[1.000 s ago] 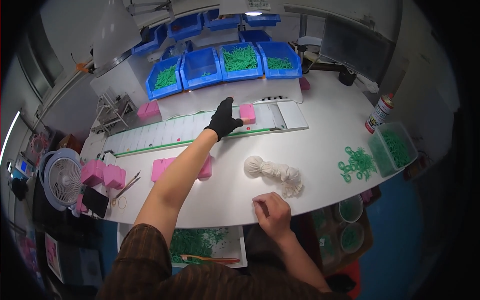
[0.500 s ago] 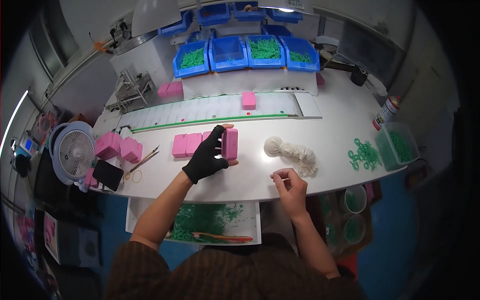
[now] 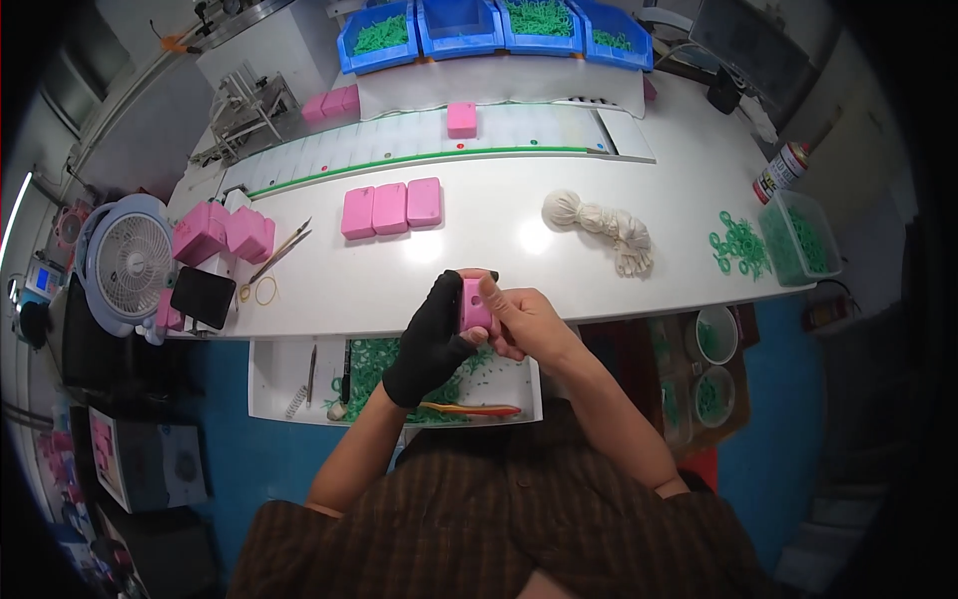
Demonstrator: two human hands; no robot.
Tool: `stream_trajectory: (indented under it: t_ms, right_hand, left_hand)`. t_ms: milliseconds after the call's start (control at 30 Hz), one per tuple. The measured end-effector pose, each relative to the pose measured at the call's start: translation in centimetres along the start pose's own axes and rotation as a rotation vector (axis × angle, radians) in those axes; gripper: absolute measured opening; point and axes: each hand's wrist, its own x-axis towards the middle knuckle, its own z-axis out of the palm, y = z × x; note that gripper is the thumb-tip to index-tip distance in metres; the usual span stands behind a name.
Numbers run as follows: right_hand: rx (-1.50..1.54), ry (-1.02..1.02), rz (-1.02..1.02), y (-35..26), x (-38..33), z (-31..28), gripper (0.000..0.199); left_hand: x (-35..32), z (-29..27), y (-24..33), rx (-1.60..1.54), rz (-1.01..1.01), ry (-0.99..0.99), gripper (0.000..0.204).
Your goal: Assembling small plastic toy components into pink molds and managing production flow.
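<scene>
Item, centre of frame: we see our left hand [image 3: 431, 344] (black-gloved) wrapped shut around a pink block [image 3: 475, 303], and our bare right hand [image 3: 521, 321] pinching the same block from the right. The block stands upright between both hands, long axis running toward the frame's top, just below the white table [image 3: 519, 265] edge.

Item, above: three pink blocks in a row [image 3: 391, 208]; one pink block on the conveyor strip [image 3: 461, 119].

Item, right: white string bundle [image 3: 599, 222], green rings [image 3: 739, 243], red-and-white spray can [image 3: 781, 172].

Item, top: blue bins [image 3: 499, 22] of green parts.
</scene>
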Motion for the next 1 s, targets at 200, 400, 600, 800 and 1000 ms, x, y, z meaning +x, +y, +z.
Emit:
stream_trajectory:
  t_ms: [200, 400, 600, 800, 1000]
  right_hand:
    - [0.137, -0.1, -0.026, 0.0, -0.4, 2.1, 0.053]
    - [-0.004, 0.209, -0.435, 0.7, -0.9, 3.9, 0.041]
    - [-0.282, 0.237, -0.609, -0.5, -1.7, 3.8, 0.034]
    - [-0.421, 0.268, -0.758, -0.4, -1.7, 3.3, 0.03]
    - [-0.526, 0.262, -0.936, -1.1, -1.4, 2.6, 0.027]
  left_hand:
    - [-1.1, 0.8, -1.3, -0.218, 0.072, 0.087, 0.057]
    - [-0.4, 1.3, -0.7, 0.113, -0.164, 0.541, 0.027]
    - [0.5, 0.8, 0.3, -0.072, -0.238, 0.485, 0.028]
    - [1.3, 1.1, 1.4, -0.266, -0.251, 0.469, 0.028]
    - [1.8, 1.1, 2.8, -0.317, -0.194, 0.468, 0.03]
